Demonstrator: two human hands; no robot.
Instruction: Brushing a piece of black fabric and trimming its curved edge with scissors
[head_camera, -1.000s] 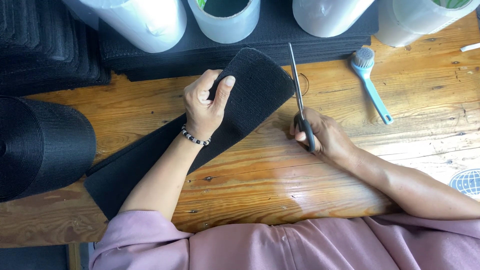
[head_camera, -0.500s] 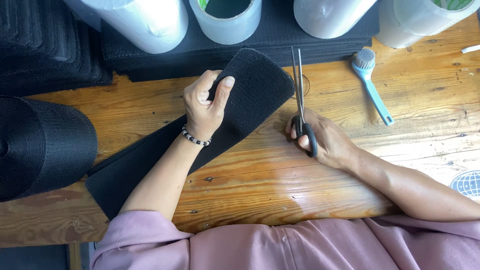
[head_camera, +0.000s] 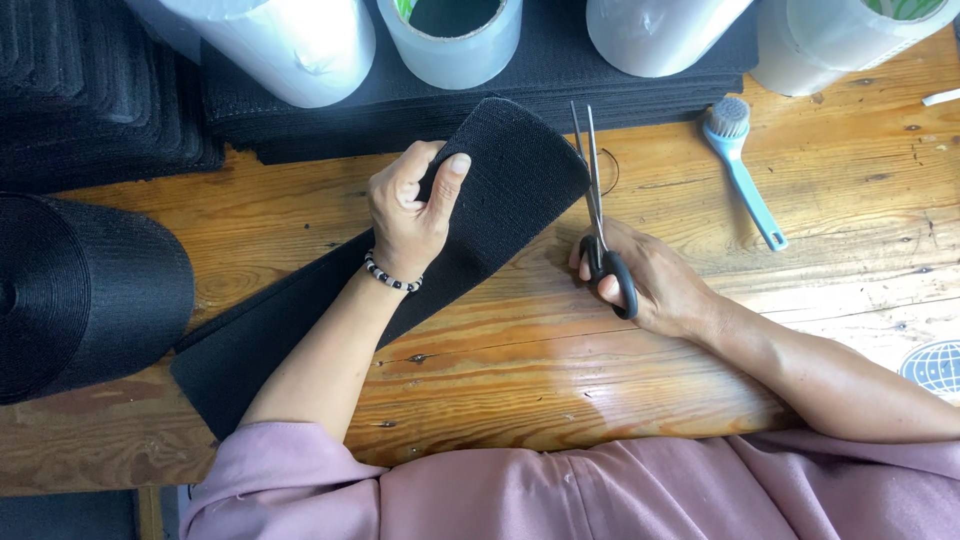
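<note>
A large roll of black woven strap (head_camera: 85, 295) lies at the left of the wooden worktop (head_camera: 600, 370). The left hand (head_camera: 410, 215) pinches the folded end of the wide black strap strip (head_camera: 500, 190). The right hand (head_camera: 655, 285) grips black-handled scissors (head_camera: 598, 215), blades nearly together beside the strip's edge; no cut shows there.

The scene is viewed by a single head-worn camera, aimed almost straight down from close above a varnished wooden tabletop (head_camera: 520, 380). Both forearms are seen entering from the lower edge. No second view is provided.
</note>
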